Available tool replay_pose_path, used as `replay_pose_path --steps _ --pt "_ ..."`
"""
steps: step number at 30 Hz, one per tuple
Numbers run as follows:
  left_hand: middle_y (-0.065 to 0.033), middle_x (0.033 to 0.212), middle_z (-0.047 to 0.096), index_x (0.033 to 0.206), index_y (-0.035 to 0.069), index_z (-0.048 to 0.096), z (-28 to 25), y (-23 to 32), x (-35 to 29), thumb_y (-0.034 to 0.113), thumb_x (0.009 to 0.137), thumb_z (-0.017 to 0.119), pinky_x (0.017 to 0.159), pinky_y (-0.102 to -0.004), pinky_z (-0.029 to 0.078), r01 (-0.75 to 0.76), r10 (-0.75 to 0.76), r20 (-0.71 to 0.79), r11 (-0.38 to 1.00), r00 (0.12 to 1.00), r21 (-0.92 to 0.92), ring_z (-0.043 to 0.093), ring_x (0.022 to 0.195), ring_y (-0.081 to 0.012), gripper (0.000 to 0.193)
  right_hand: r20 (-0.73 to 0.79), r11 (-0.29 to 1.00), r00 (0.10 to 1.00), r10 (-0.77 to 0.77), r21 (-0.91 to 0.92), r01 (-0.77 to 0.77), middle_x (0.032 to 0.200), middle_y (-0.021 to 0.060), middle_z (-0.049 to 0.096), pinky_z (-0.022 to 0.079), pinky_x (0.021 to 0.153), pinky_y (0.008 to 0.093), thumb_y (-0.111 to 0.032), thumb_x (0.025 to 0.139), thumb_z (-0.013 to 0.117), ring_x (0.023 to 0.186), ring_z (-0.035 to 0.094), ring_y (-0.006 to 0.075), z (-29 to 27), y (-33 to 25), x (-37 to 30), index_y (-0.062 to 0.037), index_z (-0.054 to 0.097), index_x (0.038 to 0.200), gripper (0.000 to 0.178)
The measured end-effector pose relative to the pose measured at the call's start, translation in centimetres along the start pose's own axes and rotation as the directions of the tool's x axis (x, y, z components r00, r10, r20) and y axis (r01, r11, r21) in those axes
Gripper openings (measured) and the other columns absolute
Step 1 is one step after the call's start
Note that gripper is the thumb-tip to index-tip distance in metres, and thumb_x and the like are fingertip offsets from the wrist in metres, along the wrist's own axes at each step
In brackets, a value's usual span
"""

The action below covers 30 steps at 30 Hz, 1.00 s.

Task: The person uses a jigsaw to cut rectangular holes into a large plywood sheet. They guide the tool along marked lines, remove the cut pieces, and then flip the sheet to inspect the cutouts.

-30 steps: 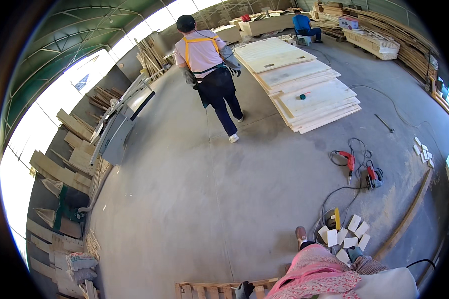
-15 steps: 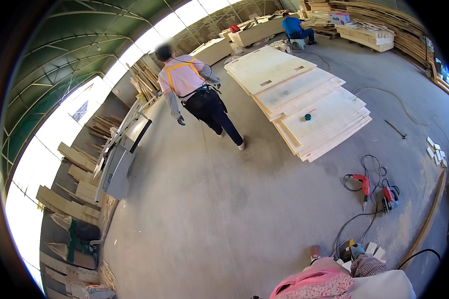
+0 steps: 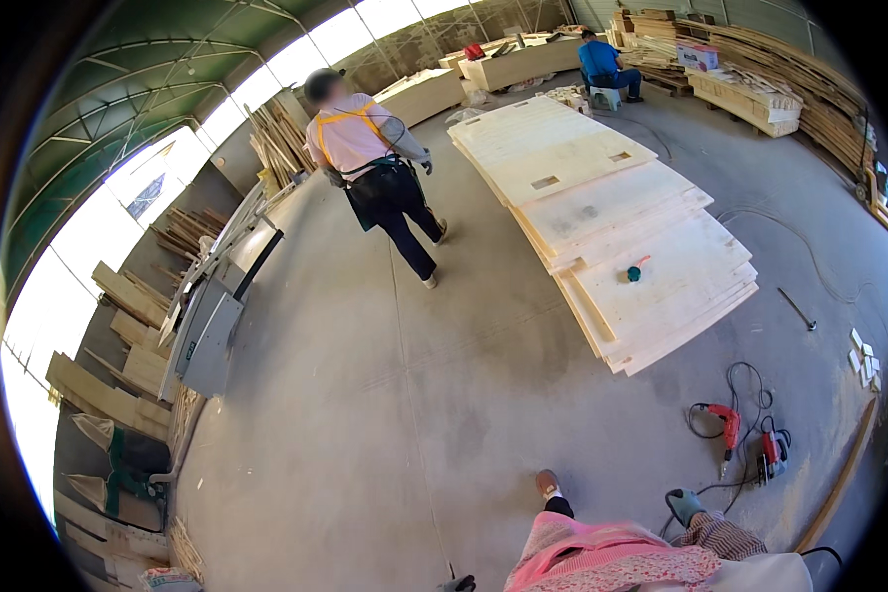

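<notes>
My right hand (image 3: 685,505), in a grey-blue glove, hangs low beside my pink clothing at the lower right. Its fingers curl downward, and a black cable runs close by it; whether it holds anything is hidden. Of my left hand (image 3: 457,584) only a dark gloved bit shows at the bottom edge, too little to read its fingers. Ahead of my right hand, a red corded drill (image 3: 728,426) and a red-and-grey corded power tool (image 3: 772,454) lie on the concrete floor. My brown shoe (image 3: 548,483) is stepping forward.
A stack of large pale boards (image 3: 651,306) lies ahead, a small green round object (image 3: 633,273) on top. A person in an orange harness (image 3: 380,163) walks ahead. Another in blue (image 3: 607,64) sits farther back. A grey machine (image 3: 212,335) stands left; a wooden strip (image 3: 844,474) lies right.
I have moved forward, and my left hand's edge shows more. My right hand has shifted away from the white blocks and yellow-black thing seen near it. The harnessed person has taken a step.
</notes>
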<state>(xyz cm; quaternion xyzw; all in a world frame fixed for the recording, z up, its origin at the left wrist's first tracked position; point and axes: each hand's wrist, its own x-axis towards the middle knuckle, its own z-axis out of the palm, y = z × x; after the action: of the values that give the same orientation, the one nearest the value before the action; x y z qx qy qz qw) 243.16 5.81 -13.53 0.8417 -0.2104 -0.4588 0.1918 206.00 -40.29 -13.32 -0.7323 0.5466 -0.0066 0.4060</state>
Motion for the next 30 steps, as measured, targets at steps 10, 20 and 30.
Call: replay_pose_path --steps 10,20,30 --pt "-0.0191 0.095 0.06 0.115 0.004 0.046 -20.1 25.1 10.2 0.027 0.081 0.055 0.072 -0.0358 0.046 -0.404 0.421 -0.067 0.896 0.904 0.185 0.059 0.086 -0.0292 0.042 0.118 0.907 0.959 0.259 -0.37 -0.2 0.079 0.0194 0.06 0.045 0.064 0.0408 -0.026 0.072 0.048 0.076 0.059 0.0337 -10.5 -5.6 -2.0 -0.0033 0.063 0.075 0.027" --pt "-0.013 0.101 0.06 0.118 0.002 0.045 -20.9 28.8 22.0 0.019 0.083 0.054 0.077 -0.0288 0.045 -0.3 0.306 -0.058 0.95 0.95 0.089 0.059 0.091 -0.0197 0.041 0.166 0.979 0.967 0.191 -0.109 -0.175 0.076 0.0189 0.06 0.044 0.058 0.0403 -0.023 0.072 0.049 0.069 0.057 0.0355 -5.3 -11.5 9.5 -0.0023 0.061 0.071 0.024" --pt "-0.0097 0.09 0.061 0.111 0.003 0.051 -20.8 21.8 29.9 0.024 0.083 0.056 0.065 -0.027 0.046 0.184 -0.371 -0.045 0.558 0.927 -0.809 0.057 0.076 -0.0149 0.036 0.126 0.729 0.894 0.431 0.535 -0.427 0.061 0.0082 0.059 0.042 0.049 0.0308 -0.016 0.072 0.055 0.053 0.053 0.0143 -4.9 -16.0 34.0 -0.0005 0.064 0.074 0.018"
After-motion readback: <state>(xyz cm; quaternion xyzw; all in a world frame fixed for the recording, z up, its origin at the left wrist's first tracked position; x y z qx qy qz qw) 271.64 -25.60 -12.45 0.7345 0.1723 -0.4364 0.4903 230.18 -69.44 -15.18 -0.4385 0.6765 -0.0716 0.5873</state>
